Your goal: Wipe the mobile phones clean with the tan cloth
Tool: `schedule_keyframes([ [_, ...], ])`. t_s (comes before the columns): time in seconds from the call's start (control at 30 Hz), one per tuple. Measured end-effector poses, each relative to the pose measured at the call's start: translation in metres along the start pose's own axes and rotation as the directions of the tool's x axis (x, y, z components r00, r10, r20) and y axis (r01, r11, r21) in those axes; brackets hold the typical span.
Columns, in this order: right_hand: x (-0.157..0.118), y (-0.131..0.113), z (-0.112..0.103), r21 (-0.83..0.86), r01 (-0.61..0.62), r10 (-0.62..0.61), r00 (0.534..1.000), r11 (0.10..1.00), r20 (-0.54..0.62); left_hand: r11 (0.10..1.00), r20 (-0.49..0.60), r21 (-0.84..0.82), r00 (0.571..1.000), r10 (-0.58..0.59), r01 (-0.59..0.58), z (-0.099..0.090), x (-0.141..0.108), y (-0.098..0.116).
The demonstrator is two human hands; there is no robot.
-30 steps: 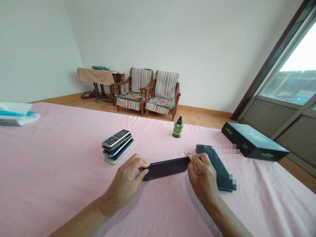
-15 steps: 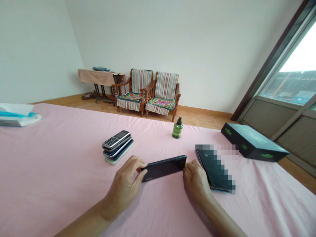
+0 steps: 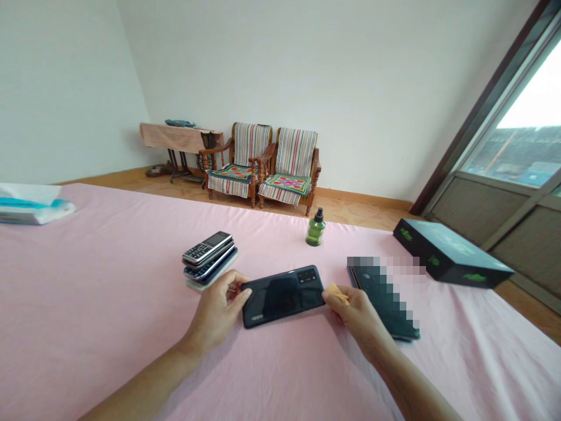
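In the head view, the left hand [image 3: 219, 310] pinches the left end of a dark phone [image 3: 283, 295]; the right hand [image 3: 357, 313] pinches a yellowish cloth [image 3: 336, 293] at its right end. The phone is over the pink surface [image 3: 109, 280], between stacked phones [image 3: 210, 254] at left and dark flat devices [image 3: 381, 298] at right. Work on it seems underway; which others are done or left, I cannot tell.

You have two hands in view, left hand [image 3: 219, 307] and right hand [image 3: 362, 318]; one held phone [image 3: 283, 298]; one yellowish cloth [image 3: 336, 293]; two piles, keypad-phone stack [image 3: 210, 252] and dark stack [image 3: 380, 298], totals uncertain; one green bottle [image 3: 314, 232]; one black box [image 3: 451, 251]; one tissue pack [image 3: 33, 214]; two armchairs [image 3: 252, 143]; one draped table [image 3: 175, 137].
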State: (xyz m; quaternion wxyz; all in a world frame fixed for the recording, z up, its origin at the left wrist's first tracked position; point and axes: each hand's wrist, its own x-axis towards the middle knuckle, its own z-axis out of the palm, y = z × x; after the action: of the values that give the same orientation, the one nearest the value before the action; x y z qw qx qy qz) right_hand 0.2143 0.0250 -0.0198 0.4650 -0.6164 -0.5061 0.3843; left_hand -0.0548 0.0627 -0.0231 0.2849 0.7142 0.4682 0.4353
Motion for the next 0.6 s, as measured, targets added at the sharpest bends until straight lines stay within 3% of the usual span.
schedule_keyframes([
  [0.17,-0.001,-0.005,0.000,0.237,-0.128,0.126,0.992,0.963,0.025,1.000,0.032,0.005,0.999,-0.017,0.017,0.004,0.000,0.000],
  [0.3,0.000,-0.004,0.002,0.371,-0.196,0.209,0.978,0.908,0.006,0.995,0.106,0.031,0.990,0.096,-0.099,0.000,-0.001,0.009],
  [0.47,0.002,-0.002,0.001,0.448,-0.233,0.268,0.963,0.863,-0.017,0.953,0.345,0.095,0.908,0.239,-0.287,-0.011,-0.002,0.022],
  [0.6,0.001,-0.004,0.001,0.460,-0.246,0.281,0.960,0.854,-0.008,0.924,0.380,0.216,0.898,0.220,-0.317,-0.013,-0.003,0.017],
])
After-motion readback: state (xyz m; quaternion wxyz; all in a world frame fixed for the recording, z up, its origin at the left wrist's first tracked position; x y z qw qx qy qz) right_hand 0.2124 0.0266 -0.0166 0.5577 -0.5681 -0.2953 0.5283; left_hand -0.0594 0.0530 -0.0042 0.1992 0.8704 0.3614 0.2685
